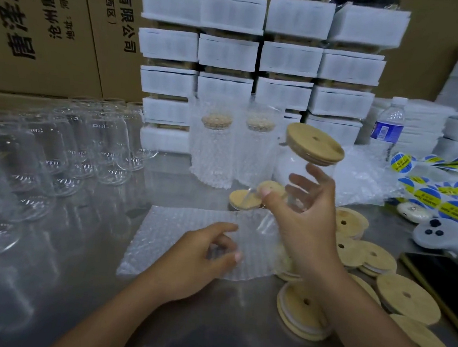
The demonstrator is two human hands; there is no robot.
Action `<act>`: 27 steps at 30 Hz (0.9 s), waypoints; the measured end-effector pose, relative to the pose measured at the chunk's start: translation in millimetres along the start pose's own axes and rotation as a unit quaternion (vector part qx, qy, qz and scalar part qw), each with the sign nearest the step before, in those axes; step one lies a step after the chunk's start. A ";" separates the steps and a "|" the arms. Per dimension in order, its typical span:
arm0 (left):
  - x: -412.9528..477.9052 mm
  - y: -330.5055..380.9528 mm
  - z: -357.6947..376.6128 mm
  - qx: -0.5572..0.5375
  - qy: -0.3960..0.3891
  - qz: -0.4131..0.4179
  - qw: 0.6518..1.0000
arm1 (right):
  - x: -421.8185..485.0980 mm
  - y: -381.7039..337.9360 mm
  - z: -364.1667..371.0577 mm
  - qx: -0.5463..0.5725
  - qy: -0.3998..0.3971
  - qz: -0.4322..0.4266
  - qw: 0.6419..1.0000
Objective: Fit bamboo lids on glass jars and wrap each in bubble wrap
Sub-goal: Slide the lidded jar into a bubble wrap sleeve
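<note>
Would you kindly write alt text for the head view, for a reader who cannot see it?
The right hand holds a lidded glass jar tilted above a bubble wrap sheet that the left hand pinches. Two wrapped jars stand behind, loose bamboo lids at right.

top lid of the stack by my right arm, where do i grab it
Pinch the top lid by its rim from above, on its left side, probably: it lies flat on another lid, and the right arm, its hand holding a jar, crosses its right edge.

Head-worn camera looks forward and down, close over the table (74,312).
</note>
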State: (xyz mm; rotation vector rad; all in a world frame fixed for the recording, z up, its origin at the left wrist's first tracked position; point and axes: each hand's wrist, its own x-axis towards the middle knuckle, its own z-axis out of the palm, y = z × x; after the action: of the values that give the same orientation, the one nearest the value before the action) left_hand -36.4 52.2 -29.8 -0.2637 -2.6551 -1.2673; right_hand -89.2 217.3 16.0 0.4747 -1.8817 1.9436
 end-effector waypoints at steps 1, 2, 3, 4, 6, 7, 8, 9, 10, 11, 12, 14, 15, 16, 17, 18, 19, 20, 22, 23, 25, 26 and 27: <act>-1.5 1.2 -2.8 0.056 0.006 0.019 0.998 | 2.0 1.7 -2.2 -0.007 0.021 -0.004 1.000; -2.6 2.6 -5.4 0.098 0.013 0.034 0.995 | 3.3 3.5 -4.2 -0.015 0.036 -0.009 0.999; -3.4 3.9 -7.4 0.122 0.021 0.040 0.991 | 4.3 5.7 -6.1 -0.023 0.048 -0.013 0.998; -4.0 4.7 -8.8 0.133 0.028 0.039 0.990 | 5.4 7.9 -8.0 -0.027 0.056 -0.016 0.998; -4.8 4.0 -12.0 0.143 0.036 0.029 0.989 | 8.1 11.9 -11.0 -0.027 0.066 -0.015 0.997; -5.2 2.5 -13.1 0.154 0.033 0.025 0.987 | 9.3 13.8 -11.9 -0.023 0.069 -0.011 0.997; -5.7 0.9 -13.6 0.168 0.026 0.021 0.985 | 10.4 15.7 -12.2 -0.017 0.072 -0.005 0.997; -6.3 -0.8 -14.0 0.178 0.018 0.017 0.984 | 11.3 17.4 -12.2 -0.010 0.075 0.001 0.997; -6.8 -1.8 -14.2 0.180 0.016 0.012 0.984 | 11.9 19.0 -11.9 -0.003 0.077 0.006 0.997; -7.0 -2.3 -14.4 0.174 0.017 0.008 0.985 | 12.2 20.2 -11.7 0.002 0.080 0.009 0.997; -7.0 -2.9 -14.5 0.164 0.020 0.004 0.986 | 12.4 20.8 -11.7 0.005 0.084 0.010 0.996; -6.6 -4.6 -14.7 0.141 0.027 0.004 0.990 | 12.4 20.0 -11.6 0.014 0.095 0.013 0.995; -6.3 -5.4 -14.9 0.126 0.031 0.005 0.992 | 12.5 19.0 -11.4 0.023 0.104 0.013 0.994; -6.2 -6.1 -15.4 0.109 0.039 0.004 0.993 | 12.5 17.8 -11.2 0.032 0.115 0.013 0.993; -6.0 -6.4 -15.8 0.096 0.050 0.004 0.994 | 12.4 16.3 -10.8 0.041 0.127 0.012 0.991; -5.8 -6.4 -16.2 0.085 0.065 0.005 0.994 | 12.0 14.6 -10.5 0.047 0.138 0.010 0.989; -5.5 -6.3 -16.5 0.073 0.083 0.006 0.994 | 11.6 12.5 -10.4 0.051 0.146 0.009 0.988; -5.1 -6.5 -16.5 0.058 0.102 0.006 0.993 | 11.2 10.6 -10.1 0.055 0.149 0.010 0.987; -3.8 -6.7 -16.3 0.030 0.141 0.006 0.990 | 10.5 6.0 -10.1 0.071 0.140 0.016 0.988; -3.2 -6.8 -16.3 0.016 0.157 0.006 0.987 | 9.8 3.1 -9.7 0.086 0.126 0.022 0.988; -1.9 -8.2 -17.0 -0.016 0.177 0.007 0.984 | 8.0 -2.6 -7.3 0.128 0.085 0.039 0.987; -1.1 -9.1 -17.7 -0.027 0.182 0.007 0.983 | 6.8 -4.4 -5.6 0.150 0.062 0.049 0.986; -0.5 -9.8 -18.5 -0.037 0.188 0.007 0.982 | 5.7 -5.4 -4.1 0.166 0.043 0.060 0.983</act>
State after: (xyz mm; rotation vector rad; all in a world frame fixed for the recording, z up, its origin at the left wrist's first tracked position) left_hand -36.6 31.6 -25.9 -0.0456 -2.2873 -1.2695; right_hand -91.3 221.8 23.4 0.3708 -1.5700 2.3323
